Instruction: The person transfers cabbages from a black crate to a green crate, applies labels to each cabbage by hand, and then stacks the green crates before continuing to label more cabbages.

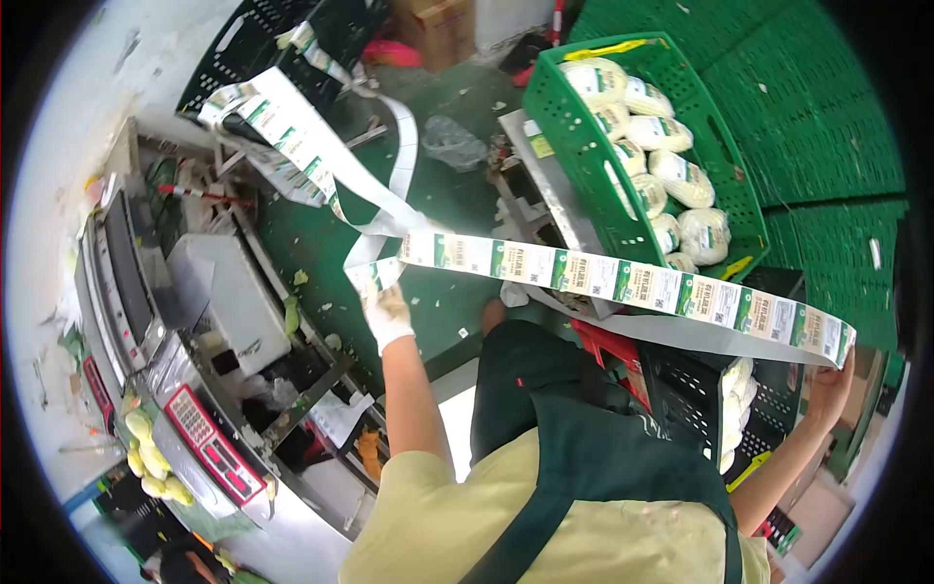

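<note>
A long strip of printed labels (574, 274) stretches across the view between my two hands. My left hand (387, 313), in a white glove, is closed on the strip where it bends at the left. At the far right my right hand (832, 384) grips the strip where it folds back, with its blank underside looping below the printed face. Farther up-left, more of the strip hangs in folds over a dark support (243, 127). The labels are white with green and brown print.
A green crate (637, 200) of pale wrapped vegetables (681, 175) stands on a metal stand at the upper right. A weighing scale with a red keypad (214, 443) sits at the left beside yellowish vegetables (151, 457). A black crate (691, 404) is by my right side. Clear plastic (454, 144) lies on the green floor.
</note>
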